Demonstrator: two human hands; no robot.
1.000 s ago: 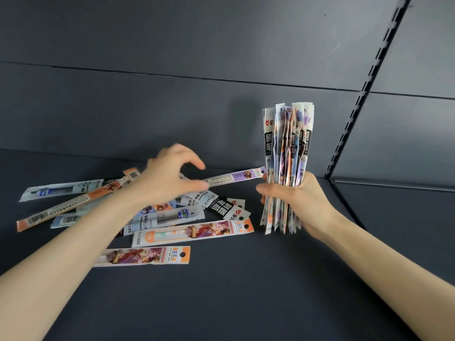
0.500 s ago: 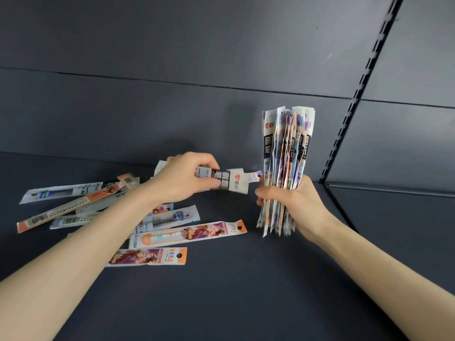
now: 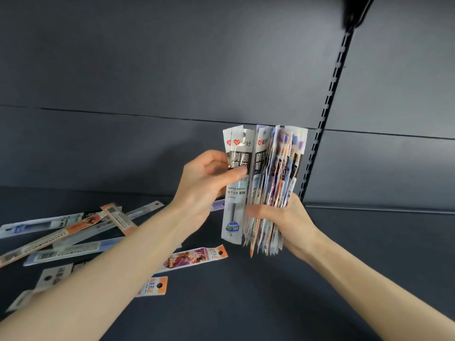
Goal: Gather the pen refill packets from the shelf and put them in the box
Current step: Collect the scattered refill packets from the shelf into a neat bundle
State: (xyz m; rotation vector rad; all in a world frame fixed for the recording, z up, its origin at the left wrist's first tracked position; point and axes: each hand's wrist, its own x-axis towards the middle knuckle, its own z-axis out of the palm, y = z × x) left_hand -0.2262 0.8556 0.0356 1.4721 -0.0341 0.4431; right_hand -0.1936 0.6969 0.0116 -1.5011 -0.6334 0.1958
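My right hand (image 3: pixel 283 217) grips an upright bundle of pen refill packets (image 3: pixel 275 183) around its lower half. My left hand (image 3: pixel 206 183) pinches a white and black refill packet (image 3: pixel 235 193) by its upper part and holds it upright against the left side of the bundle. Several loose refill packets (image 3: pixel 73 232) lie scattered flat on the dark shelf (image 3: pixel 246 291) to the left, partly hidden under my left forearm. One with an orange end (image 3: pixel 194 258) lies nearest the bundle. No box is in view.
The dark back panel (image 3: pixel 172 82) rises behind the shelf. A slotted upright rail (image 3: pixel 327 107) runs up at the right, with another shelf bay (image 3: pixel 394 230) beyond it.
My left hand lifted the white and black packet off the shelf, turned it upright and brought it right against the bundle. The view has moved closer.
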